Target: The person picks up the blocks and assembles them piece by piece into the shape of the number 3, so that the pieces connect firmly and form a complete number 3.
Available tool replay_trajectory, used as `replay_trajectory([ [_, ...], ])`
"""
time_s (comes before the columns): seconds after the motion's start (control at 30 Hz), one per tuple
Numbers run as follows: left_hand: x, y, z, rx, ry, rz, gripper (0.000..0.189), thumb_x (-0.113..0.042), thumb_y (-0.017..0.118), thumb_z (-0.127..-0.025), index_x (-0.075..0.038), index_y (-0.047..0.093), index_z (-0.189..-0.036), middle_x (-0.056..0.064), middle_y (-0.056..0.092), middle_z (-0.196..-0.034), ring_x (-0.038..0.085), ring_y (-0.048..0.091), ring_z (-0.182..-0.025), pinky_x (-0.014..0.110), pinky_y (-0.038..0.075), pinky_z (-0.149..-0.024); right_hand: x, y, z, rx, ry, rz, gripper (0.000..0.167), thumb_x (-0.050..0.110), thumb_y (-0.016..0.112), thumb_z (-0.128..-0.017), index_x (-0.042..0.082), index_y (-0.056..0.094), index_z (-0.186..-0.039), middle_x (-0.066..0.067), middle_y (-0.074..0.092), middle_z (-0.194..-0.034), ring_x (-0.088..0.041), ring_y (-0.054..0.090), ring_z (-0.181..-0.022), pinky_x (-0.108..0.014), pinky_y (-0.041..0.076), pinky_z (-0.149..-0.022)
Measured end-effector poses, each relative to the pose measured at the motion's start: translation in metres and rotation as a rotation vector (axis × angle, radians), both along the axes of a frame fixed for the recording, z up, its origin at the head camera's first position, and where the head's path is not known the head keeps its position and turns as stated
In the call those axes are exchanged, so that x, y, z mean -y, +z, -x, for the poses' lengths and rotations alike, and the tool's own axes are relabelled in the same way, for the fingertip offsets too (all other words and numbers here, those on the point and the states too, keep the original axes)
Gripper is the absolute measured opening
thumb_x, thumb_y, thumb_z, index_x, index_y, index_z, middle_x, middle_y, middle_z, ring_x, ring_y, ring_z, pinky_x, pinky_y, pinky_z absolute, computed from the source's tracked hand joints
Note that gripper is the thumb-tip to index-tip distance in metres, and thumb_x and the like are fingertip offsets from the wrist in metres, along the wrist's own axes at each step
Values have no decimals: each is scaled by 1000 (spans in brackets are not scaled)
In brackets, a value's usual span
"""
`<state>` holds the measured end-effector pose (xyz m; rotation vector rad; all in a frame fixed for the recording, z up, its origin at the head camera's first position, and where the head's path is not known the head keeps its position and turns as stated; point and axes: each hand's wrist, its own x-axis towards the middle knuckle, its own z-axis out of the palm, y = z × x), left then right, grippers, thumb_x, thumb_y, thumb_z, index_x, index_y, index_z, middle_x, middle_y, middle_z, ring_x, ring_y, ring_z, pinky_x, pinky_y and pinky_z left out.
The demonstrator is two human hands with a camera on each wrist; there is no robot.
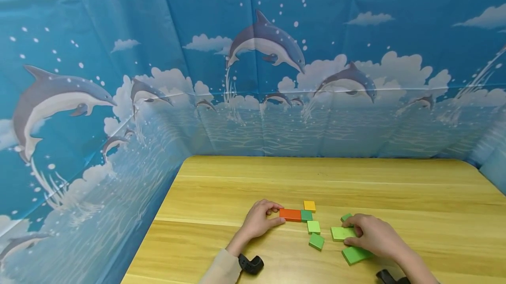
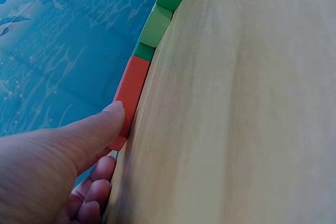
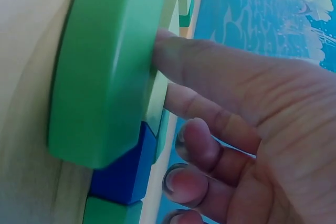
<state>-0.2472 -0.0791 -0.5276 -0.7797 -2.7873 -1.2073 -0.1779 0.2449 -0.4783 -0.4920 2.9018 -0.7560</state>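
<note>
My left hand pinches the left end of a red rectangular block between thumb and fingers. Against that block's right end sits a dark green square block. Around it lie an orange-yellow square block, a light green square block and a green square block. On the right, my right hand grips a light green rectangular block, thumb at its near side. A longer green block lies nearer me, and a small green block shows partly beyond the fingers.
A blue block and another green block appear in the right wrist view, hidden behind the right hand from the head view. The wooden table ends at a dolphin-printed curtain.
</note>
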Motion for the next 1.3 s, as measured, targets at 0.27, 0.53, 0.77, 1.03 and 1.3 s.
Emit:
replay_trajectory([
  [0.27,0,0,0,-2,-2,3,32,-41,71,-84,-22,69,-110,-11,53,-90,9,42,-75,24,34,-68,-1,2,0,-29,13,-15,32,38,80,-73,17,71,-96,9,41,-62,-4,32,-51,-23,23,-48],
  [0.53,1,-1,1,3,-1,2,32,-41,71,-84,-22,69,-110,-11,54,-90,9,43,-75,24,34,-68,-3,3,1,-1,30,15,35,43,79,-72,17,70,-93,9,42,-61,-4,33,-51,-23,25,-48],
  [0.77,1,0,1,6,-3,5,33,-42,71,-84,-22,69,-110,-12,53,-90,8,42,-75,24,34,-68,-3,2,1,-50,45,11,35,47,79,-71,19,70,-90,12,42,-59,-2,34,-50,-23,26,-48],
  [1.03,0,0,1,10,3,13,32,-42,71,-84,-23,69,-111,-12,54,-91,9,43,-76,24,35,-69,-4,2,2,-37,76,8,34,45,79,-72,19,71,-92,14,42,-59,-1,35,-51,-23,26,-49],
  [1.3,0,-2,1,-22,-2,4,32,-41,71,-84,-22,70,-109,-10,54,-90,9,43,-75,24,35,-68,-2,10,-1,-79,107,54,34,46,78,-74,19,71,-94,14,40,-59,0,33,-50,-22,26,-48],
])
